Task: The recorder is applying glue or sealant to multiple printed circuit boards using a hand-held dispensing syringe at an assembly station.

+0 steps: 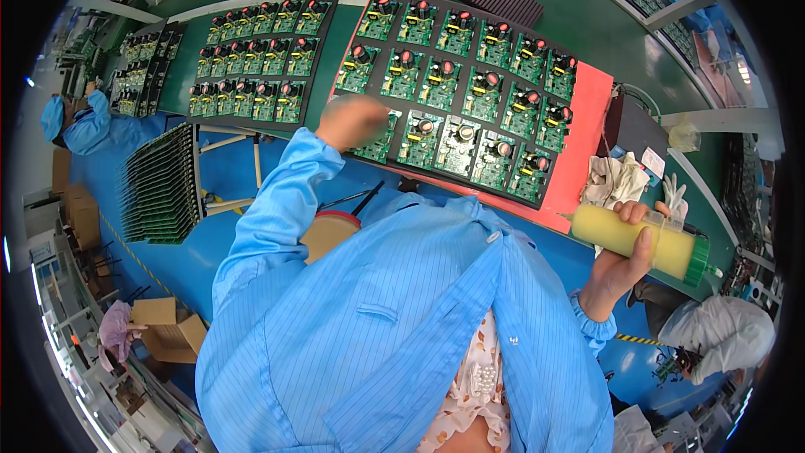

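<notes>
Partly blurred, in the head view, the left hand (pixel 354 123) is held over the near-left circuit board (pixel 375 146) on a dark tray (pixel 411 106); the board is half covered, and whether anything is gripped cannot be told. Well apart, a yellow-filled bottle (pixel 605 230) is clasped by the right hand (pixel 631 258), its middle hidden by fingers
</notes>
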The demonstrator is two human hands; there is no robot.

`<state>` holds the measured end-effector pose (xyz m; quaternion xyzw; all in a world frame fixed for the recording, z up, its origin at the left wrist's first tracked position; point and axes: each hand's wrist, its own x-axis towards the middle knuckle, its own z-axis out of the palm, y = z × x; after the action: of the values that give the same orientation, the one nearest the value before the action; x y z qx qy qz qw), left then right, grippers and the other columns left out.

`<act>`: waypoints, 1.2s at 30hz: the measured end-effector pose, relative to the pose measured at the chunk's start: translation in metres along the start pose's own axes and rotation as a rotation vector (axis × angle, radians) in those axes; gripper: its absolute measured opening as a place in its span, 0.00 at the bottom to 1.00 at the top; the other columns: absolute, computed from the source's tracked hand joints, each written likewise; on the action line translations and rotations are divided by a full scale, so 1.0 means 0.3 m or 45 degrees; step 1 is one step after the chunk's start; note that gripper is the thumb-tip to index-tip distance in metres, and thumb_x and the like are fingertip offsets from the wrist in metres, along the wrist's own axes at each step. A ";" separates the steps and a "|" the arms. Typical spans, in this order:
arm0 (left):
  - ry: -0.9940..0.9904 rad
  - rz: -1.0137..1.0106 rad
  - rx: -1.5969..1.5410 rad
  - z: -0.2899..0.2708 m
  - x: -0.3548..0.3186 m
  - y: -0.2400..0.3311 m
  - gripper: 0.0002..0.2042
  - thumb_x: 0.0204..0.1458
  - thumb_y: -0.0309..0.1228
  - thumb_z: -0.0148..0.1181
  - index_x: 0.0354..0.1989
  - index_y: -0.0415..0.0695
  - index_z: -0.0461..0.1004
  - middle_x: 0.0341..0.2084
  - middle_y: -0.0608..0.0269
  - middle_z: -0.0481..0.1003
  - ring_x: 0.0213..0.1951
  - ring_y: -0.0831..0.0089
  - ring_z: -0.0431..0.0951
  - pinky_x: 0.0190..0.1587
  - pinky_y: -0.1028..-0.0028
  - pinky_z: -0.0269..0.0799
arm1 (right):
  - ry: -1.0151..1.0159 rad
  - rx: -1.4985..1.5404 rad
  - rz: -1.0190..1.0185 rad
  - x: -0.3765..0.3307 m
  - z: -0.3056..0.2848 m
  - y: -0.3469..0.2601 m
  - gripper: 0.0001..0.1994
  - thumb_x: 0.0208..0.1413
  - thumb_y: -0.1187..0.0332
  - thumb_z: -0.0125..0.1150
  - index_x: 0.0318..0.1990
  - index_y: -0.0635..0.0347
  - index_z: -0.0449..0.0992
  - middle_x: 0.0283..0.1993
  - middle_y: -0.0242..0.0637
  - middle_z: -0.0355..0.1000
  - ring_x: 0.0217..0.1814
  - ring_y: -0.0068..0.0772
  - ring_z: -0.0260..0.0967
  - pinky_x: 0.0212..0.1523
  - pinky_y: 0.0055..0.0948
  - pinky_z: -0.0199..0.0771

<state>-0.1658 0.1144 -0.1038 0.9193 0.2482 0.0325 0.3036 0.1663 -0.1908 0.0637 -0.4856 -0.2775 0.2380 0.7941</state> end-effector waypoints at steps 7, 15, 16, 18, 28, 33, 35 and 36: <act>-0.077 0.320 0.141 -0.056 0.060 -0.027 0.23 0.39 0.26 0.66 0.48 0.45 0.71 0.49 0.60 0.69 0.47 0.60 0.68 0.51 0.67 0.65 | -0.032 0.003 -0.008 0.012 0.014 0.006 0.23 0.51 0.64 0.56 0.53 0.56 0.58 0.32 0.34 0.62 0.36 0.29 0.59 0.46 0.32 0.60; 0.381 -0.264 -1.680 -0.141 0.014 0.196 0.18 0.46 0.24 0.62 0.47 0.46 0.69 0.46 0.56 0.70 0.46 0.68 0.70 0.47 0.72 0.67 | -0.058 0.010 -0.062 0.009 0.037 -0.011 0.23 0.51 0.61 0.55 0.53 0.55 0.57 0.31 0.33 0.60 0.37 0.27 0.57 0.48 0.33 0.58; 0.366 -0.260 -1.820 -0.142 0.026 0.290 0.16 0.47 0.24 0.61 0.47 0.45 0.69 0.45 0.57 0.70 0.44 0.70 0.71 0.46 0.75 0.67 | -0.056 0.007 -0.063 0.013 0.042 -0.016 0.23 0.51 0.61 0.55 0.53 0.55 0.57 0.31 0.33 0.60 0.37 0.27 0.57 0.48 0.33 0.58; 0.374 -0.254 -1.970 -0.100 0.073 0.428 0.15 0.49 0.24 0.59 0.46 0.44 0.69 0.44 0.59 0.71 0.42 0.72 0.72 0.46 0.77 0.67 | -0.135 0.069 -0.106 0.023 0.056 -0.027 0.24 0.50 0.60 0.56 0.54 0.54 0.57 0.31 0.32 0.60 0.36 0.26 0.57 0.47 0.32 0.58; -0.027 -0.492 -2.619 0.057 0.191 0.762 0.19 0.51 0.27 0.57 0.51 0.34 0.66 0.41 0.56 0.73 0.41 0.70 0.73 0.43 0.73 0.70 | -0.460 0.254 -0.241 0.032 0.155 -0.018 0.26 0.48 0.57 0.58 0.55 0.49 0.58 0.30 0.28 0.62 0.35 0.24 0.58 0.44 0.30 0.57; -0.082 -0.523 -2.407 0.043 0.187 0.851 0.18 0.51 0.27 0.56 0.51 0.35 0.66 0.40 0.57 0.73 0.40 0.71 0.73 0.41 0.70 0.71 | -0.457 0.242 -0.292 0.017 0.164 0.007 0.27 0.47 0.59 0.61 0.54 0.50 0.58 0.29 0.30 0.64 0.33 0.27 0.61 0.41 0.31 0.60; -0.055 -0.557 -2.348 0.043 0.186 0.870 0.18 0.52 0.26 0.55 0.52 0.35 0.64 0.41 0.57 0.72 0.40 0.72 0.72 0.41 0.68 0.71 | -0.427 0.250 -0.312 0.015 0.163 0.013 0.27 0.46 0.60 0.62 0.53 0.51 0.58 0.28 0.32 0.66 0.32 0.30 0.63 0.38 0.33 0.63; -0.053 -0.551 -2.352 0.041 0.185 0.876 0.18 0.52 0.26 0.55 0.52 0.35 0.64 0.41 0.57 0.72 0.40 0.72 0.72 0.41 0.68 0.71 | -0.432 0.247 -0.314 0.014 0.160 0.017 0.27 0.46 0.60 0.62 0.53 0.51 0.58 0.28 0.32 0.66 0.32 0.30 0.63 0.38 0.33 0.63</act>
<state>0.0001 -0.0477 0.0322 0.2499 0.2838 0.1425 0.9147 0.1366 -0.1554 0.0779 -0.3225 -0.4401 0.2429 0.8021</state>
